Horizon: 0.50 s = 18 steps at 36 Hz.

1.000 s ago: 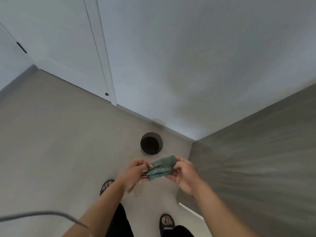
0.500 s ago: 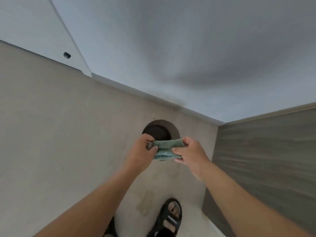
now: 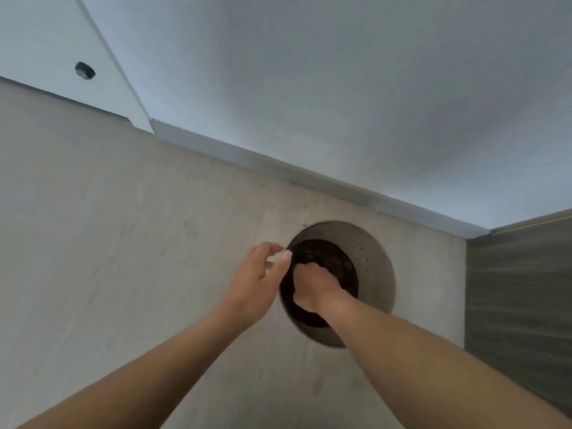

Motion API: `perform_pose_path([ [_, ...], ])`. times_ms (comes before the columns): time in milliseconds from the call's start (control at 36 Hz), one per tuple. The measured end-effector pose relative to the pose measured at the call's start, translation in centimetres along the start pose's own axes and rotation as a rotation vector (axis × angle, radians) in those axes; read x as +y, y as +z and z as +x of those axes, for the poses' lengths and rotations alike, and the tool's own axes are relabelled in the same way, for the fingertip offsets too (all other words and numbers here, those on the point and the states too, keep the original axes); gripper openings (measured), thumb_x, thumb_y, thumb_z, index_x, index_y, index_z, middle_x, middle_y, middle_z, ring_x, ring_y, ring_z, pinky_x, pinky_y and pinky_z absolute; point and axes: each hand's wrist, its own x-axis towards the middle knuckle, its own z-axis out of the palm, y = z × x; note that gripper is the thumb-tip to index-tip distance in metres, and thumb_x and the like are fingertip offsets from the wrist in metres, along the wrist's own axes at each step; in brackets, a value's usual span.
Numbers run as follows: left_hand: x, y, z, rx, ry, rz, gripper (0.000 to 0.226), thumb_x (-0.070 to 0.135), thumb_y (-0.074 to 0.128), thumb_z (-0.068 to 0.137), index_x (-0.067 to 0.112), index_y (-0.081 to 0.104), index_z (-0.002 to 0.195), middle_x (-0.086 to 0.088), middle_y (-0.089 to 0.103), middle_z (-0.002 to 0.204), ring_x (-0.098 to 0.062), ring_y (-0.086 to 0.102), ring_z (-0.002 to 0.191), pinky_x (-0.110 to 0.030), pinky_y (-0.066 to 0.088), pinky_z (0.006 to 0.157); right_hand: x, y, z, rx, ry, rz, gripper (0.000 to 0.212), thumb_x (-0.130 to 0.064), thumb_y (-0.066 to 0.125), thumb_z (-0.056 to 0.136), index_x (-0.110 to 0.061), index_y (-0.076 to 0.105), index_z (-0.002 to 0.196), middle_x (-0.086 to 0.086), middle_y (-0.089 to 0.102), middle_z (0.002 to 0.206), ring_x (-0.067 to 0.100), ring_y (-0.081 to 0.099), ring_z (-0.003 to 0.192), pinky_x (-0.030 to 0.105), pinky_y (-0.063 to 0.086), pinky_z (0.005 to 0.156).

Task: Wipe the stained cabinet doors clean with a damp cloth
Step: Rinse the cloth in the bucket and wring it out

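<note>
My right hand is down inside a round dark hole in the beige floor. Only its back shows, with the fingers curled under. The green cloth is out of sight, apparently bunched beneath that hand. Just left of the hole's rim hovers my left hand, fingers loosely bent and holding nothing. A white cabinet door fills the upper part of the view. A second white panel with a small black dot stands at the upper left.
A pale skirting strip runs along the foot of the white door. A grey wood-grain panel closes off the right side. Beige floor spreads out to the left of the hole.
My left hand has let go of the cloth. The right hand has gone down into the hole, taking the cloth out of sight. The view has come closer to the floor.
</note>
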Motion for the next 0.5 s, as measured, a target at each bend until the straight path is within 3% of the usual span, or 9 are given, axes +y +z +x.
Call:
perform_pose_path([
  [83, -0.7, -0.5, -0.4, 0.032, 0.073, -0.031, 0.022, 0.044, 0.06, 0.101, 0.029, 0.063, 0.116, 0.014, 0.066, 0.115, 0.002, 0.063, 0.104, -0.018, 0.051, 0.079, -0.1, 0.3, 0.8, -0.149, -0.078, -0.107, 0.031, -0.018, 0.055, 0.093, -0.007, 0.064, 0.121, 0.017, 0.067, 0.12, 0.037, 0.066, 0.104, 0.043, 0.057, 0.088],
  [167, 0.0, -0.6, 0.5, 0.083, 0.18, -0.032, 0.012, 0.034, 0.067, 0.098, 0.034, 0.061, 0.109, 0.015, 0.065, 0.111, 0.0, 0.063, 0.1, -0.015, 0.05, 0.073, 0.3, 0.0, 1.5, -0.102, -0.092, -0.23, 0.035, -0.019, 0.056, 0.095, -0.008, 0.058, 0.129, 0.016, 0.061, 0.128, 0.038, 0.062, 0.114, 0.045, 0.053, 0.091],
  [222, 0.8, -1.1, 1.7, 0.088, 0.24, -0.036, 0.013, 0.039, 0.067, 0.098, 0.033, 0.061, 0.107, 0.016, 0.065, 0.108, -0.001, 0.064, 0.099, -0.018, 0.052, 0.076, 0.4, 0.6, 1.8, -0.024, -0.107, -0.296, 0.033, -0.016, 0.056, 0.098, -0.006, 0.058, 0.129, 0.016, 0.061, 0.127, 0.037, 0.061, 0.114, 0.043, 0.052, 0.09],
  [333, 2.4, -2.7, 3.1, 0.024, 0.329, -0.027, 0.023, 0.051, 0.061, 0.089, 0.031, 0.065, 0.098, 0.02, 0.068, 0.099, -0.004, 0.065, 0.093, -0.029, 0.053, 0.079, -0.3, 1.1, 1.7, -0.107, -0.219, -0.299, 0.034, -0.013, 0.059, 0.094, 0.0, 0.06, 0.125, 0.021, 0.062, 0.127, 0.039, 0.064, 0.11, 0.044, 0.056, 0.091],
  [444, 4.1, -3.5, 2.4, 0.024, 0.389, 0.002, 0.022, 0.047, 0.059, 0.088, 0.028, 0.067, 0.093, 0.017, 0.07, 0.091, -0.005, 0.066, 0.089, -0.03, 0.051, 0.077, -0.1, -0.5, 1.5, 0.072, -0.224, -0.388, 0.036, -0.013, 0.061, 0.096, -0.003, 0.061, 0.131, 0.017, 0.063, 0.13, 0.038, 0.063, 0.115, 0.046, 0.053, 0.089],
  [500, 4.4, -3.2, 1.4, 0.031, 0.407, 0.031, 0.016, 0.043, 0.062, 0.091, 0.029, 0.068, 0.09, 0.014, 0.07, 0.09, -0.005, 0.066, 0.087, -0.031, 0.052, 0.074, -0.1, -1.0, 0.7, 0.012, -0.219, -0.426, 0.038, -0.017, 0.065, 0.095, -0.001, 0.061, 0.129, 0.018, 0.064, 0.127, 0.035, 0.065, 0.104, 0.041, 0.053, 0.08],
])
